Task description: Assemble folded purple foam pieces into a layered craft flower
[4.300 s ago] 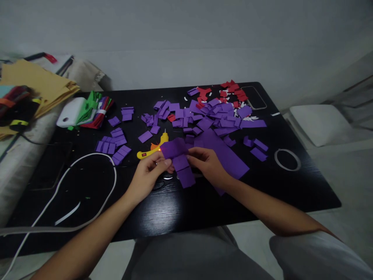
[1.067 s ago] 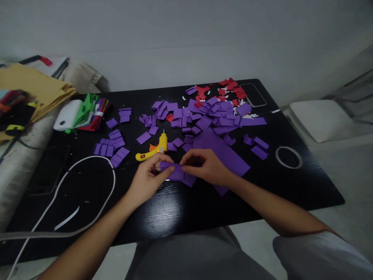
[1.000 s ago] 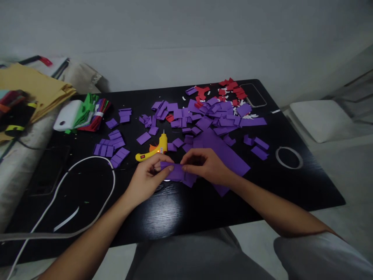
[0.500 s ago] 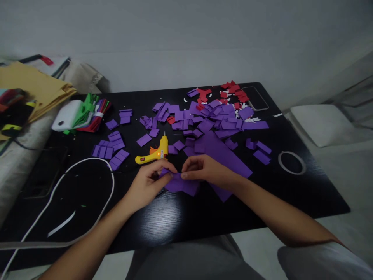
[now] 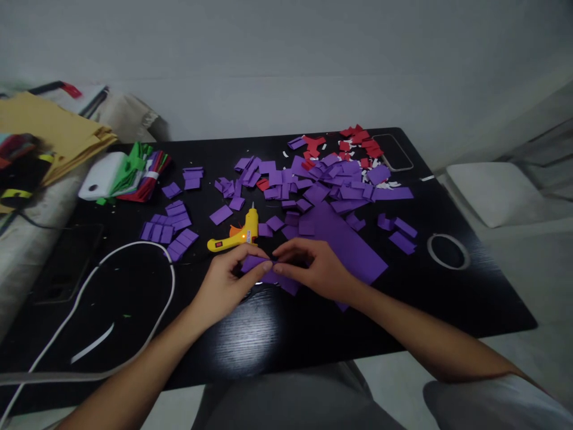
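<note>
Near the front of the black table, my left hand [image 5: 228, 280] pinches a piece of purple paper [image 5: 254, 263] between thumb and fingers. My right hand [image 5: 313, 266] pinches the same paper from the other side, its fingertips almost touching my left thumb. Part of the paper is hidden behind my fingers. Just beyond my left hand lies a yellow hot glue gun [image 5: 237, 234] with its small light lit. A large purple sheet [image 5: 353, 251] lies under and beyond my right hand.
Folded purple pieces [image 5: 331, 173] heap at the back with red scraps [image 5: 362, 140]. At left are scored purple pieces [image 5: 163, 230], a bundle of coloured paper [image 5: 143, 176], a phone [image 5: 62, 263] and a white cable [image 5: 172, 286]. A tape ring [image 5: 447, 251] lies at right.
My right hand has moved slightly left and its fingers have come closer to my left hand. The purple paper between them has shifted and shows less of its surface.
</note>
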`<state>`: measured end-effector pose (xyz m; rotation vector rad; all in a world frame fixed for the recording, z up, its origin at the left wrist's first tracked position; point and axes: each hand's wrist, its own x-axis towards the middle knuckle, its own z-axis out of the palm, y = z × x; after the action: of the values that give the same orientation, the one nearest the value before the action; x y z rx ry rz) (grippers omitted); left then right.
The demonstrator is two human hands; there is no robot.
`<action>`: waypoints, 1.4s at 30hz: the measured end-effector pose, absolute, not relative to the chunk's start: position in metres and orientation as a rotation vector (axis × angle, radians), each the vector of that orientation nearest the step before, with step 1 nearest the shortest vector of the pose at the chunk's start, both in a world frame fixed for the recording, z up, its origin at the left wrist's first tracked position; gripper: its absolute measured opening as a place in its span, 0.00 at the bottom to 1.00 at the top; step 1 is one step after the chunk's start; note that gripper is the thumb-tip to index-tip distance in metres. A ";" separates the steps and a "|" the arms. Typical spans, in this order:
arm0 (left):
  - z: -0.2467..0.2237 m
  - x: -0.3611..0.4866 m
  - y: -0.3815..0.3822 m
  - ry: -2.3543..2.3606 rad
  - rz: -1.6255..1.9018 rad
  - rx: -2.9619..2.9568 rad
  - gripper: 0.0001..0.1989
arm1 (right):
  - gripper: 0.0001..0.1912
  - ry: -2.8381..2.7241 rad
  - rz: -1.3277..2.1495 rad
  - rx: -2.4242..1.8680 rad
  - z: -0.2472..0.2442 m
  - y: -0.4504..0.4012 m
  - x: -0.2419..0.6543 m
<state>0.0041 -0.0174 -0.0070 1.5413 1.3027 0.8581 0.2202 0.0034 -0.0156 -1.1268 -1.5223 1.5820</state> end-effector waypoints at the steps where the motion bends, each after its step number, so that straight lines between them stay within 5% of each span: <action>1: -0.006 0.004 -0.017 1.297 0.857 1.540 0.10 | 0.15 -1.522 1.608 -1.126 -0.015 0.004 0.220; 18: -0.008 -0.001 -0.010 1.259 1.045 1.164 0.18 | 0.14 -1.271 1.919 -1.062 -0.019 0.013 0.221; 23: -0.014 0.003 -0.015 1.033 1.032 1.076 0.19 | 0.26 -1.063 1.885 -1.058 -0.020 0.012 0.219; 27: -0.016 0.010 -0.021 1.073 0.985 1.260 0.20 | 0.18 -1.060 1.819 -1.042 -0.015 0.010 0.218; 36: -0.020 0.011 -0.021 1.329 1.113 1.724 0.05 | 0.16 -1.207 1.741 -1.128 -0.020 0.003 0.213; 42: -0.016 0.009 -0.019 1.301 1.037 1.659 0.05 | 0.16 -1.442 1.577 -1.090 -0.018 0.007 0.218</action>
<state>0.0088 -0.0188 -0.0159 1.6595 1.3009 1.0366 0.2179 0.0071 -0.0178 -1.0897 -1.4420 1.5767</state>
